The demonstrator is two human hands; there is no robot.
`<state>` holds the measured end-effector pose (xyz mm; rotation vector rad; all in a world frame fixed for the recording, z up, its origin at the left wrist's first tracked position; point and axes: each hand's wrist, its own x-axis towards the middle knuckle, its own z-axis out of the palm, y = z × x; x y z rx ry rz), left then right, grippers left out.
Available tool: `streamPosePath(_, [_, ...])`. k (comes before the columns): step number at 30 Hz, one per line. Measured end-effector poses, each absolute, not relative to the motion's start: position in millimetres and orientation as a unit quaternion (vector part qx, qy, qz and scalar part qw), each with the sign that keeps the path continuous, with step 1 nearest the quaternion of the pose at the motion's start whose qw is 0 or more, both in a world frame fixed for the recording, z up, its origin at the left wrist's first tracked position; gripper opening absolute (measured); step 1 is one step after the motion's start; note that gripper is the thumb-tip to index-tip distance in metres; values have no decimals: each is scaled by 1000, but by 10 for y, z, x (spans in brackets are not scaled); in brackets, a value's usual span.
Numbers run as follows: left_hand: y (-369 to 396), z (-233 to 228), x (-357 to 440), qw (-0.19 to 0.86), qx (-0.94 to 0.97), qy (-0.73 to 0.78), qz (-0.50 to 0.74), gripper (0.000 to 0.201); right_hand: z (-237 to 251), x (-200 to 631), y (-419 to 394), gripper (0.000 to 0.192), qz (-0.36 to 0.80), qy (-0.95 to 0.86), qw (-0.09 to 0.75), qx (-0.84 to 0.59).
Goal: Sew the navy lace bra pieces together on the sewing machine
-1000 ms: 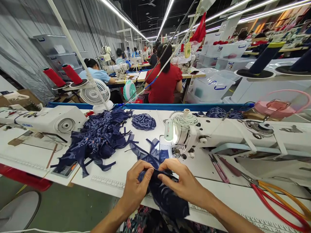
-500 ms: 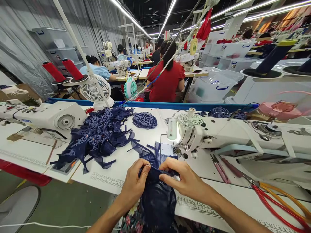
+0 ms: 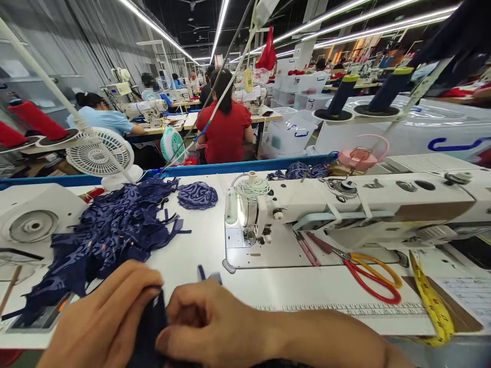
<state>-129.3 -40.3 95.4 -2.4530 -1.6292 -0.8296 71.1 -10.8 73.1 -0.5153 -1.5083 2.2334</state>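
Close to the camera, at the table's front edge, my left hand (image 3: 109,312) is closed on a piece of dark navy fabric (image 3: 148,327). Beside it my right hand (image 3: 215,317) pinches the same fabric, its thumb and fingers drawn together. Most of the piece is hidden behind the hands, and strips of it stick up past my right knuckles. Farther back stands a white sewing machine (image 3: 253,214) with its lamp lit; no cloth lies under its needle. A heap of patterned navy pieces (image 3: 111,225) lies left of the machine, with a round patterned bundle (image 3: 197,195) next to it.
Scissors with red and orange handles (image 3: 372,276) and pink-handled snips (image 3: 307,249) lie under the machine arm. A yellow tape measure (image 3: 431,301) hangs over the right front edge. Behind the table are a white fan (image 3: 100,152) and a seated person in red (image 3: 224,128).
The view has swung right. Both hands have brought the fabric away from the needle area, nearer to me and to the left, still gripping it.
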Motion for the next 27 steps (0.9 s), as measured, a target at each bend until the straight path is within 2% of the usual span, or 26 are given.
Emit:
streamPosePath(3, [111, 719, -879, -49, -834, -510, -206, 21, 437, 999, 74, 40, 794, -475, 210, -316])
streamPosePath(5, [449, 339, -558, -130, -833, -513, -162, 21, 152, 1222, 227, 32, 692, -524, 182, -461])
streamPosePath(8, [747, -154, -201, -150, -826, -522, -152, 13, -116, 1539, 383, 25, 604, -578, 144, -530])
streamPosePath(10, [820, -288, -84, -151, -823, -525, -155, 9, -140, 1715, 432, 23, 552, -614, 146, -546])
streamPosePath(13, [861, -256, -33, -150, -820, -530, -156, 6, -102, 1901, 476, 14, 363, -764, 161, -509])
streamPosePath(16, [827, -177, -16, -134, -812, -545, -159, 12, -157, 1989, 501, 30, 141, -893, 145, -401])
streamPosePath(18, [726, -189, -1, -95, -831, -527, -150, 9, -231, 2013, 502, 33, 78, -912, 139, -377])
streamPosePath(22, [430, -362, -18, 13, -883, -432, -181, 18, -309, 2031, 533, 28, 91, -907, 166, -377])
streamPosePath(27, [303, -493, -120, 23, -879, -416, -231, 26, -335, 1916, 757, 33, 176, -854, 257, -416])
